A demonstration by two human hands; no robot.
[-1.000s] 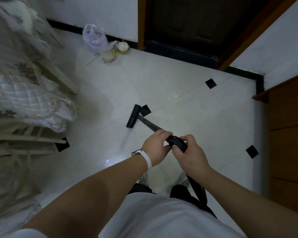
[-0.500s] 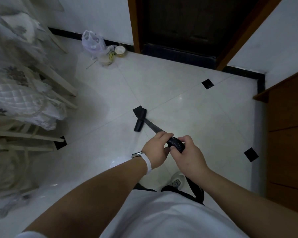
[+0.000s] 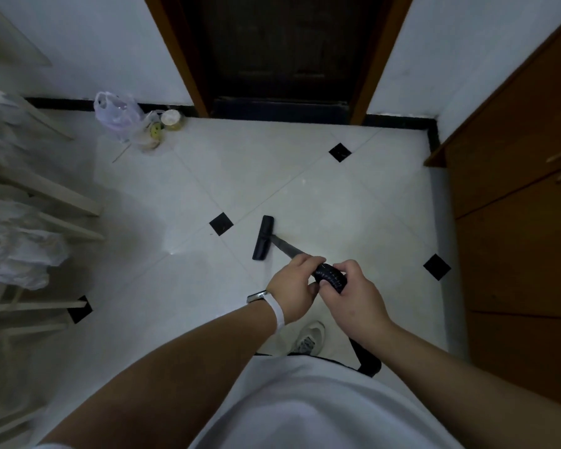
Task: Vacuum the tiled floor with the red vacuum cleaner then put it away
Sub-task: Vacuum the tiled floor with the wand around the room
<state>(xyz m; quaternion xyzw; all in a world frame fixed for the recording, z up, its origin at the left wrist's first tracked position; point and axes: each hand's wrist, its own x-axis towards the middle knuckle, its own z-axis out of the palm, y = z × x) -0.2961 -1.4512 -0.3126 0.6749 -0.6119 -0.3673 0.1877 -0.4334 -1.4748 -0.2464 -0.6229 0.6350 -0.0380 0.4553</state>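
Observation:
The vacuum's black floor nozzle (image 3: pixel 263 238) lies flat on the white tiled floor (image 3: pixel 305 189), just right of a black inset tile. Its thin dark wand (image 3: pixel 285 247) slopes back toward me. My left hand (image 3: pixel 293 288) grips the wand's upper end. My right hand (image 3: pixel 353 294) grips the ribbed black hose (image 3: pixel 332 277) right behind it. The hose drops past my right forearm to the floor by my shoe. The red vacuum body is out of view.
A dark wooden door (image 3: pixel 279 50) stands straight ahead. A brown cabinet (image 3: pixel 525 222) lines the right side. Plastic bags (image 3: pixel 119 115) and small containers (image 3: pixel 170 119) sit by the far wall. White furniture legs (image 3: pixel 55 192) and draped cloth crowd the left.
The nozzle has slid right and back toward me across the tiles, past the black inset tile. My view has turned right, facing the door more squarely. Both hands keep their grip.

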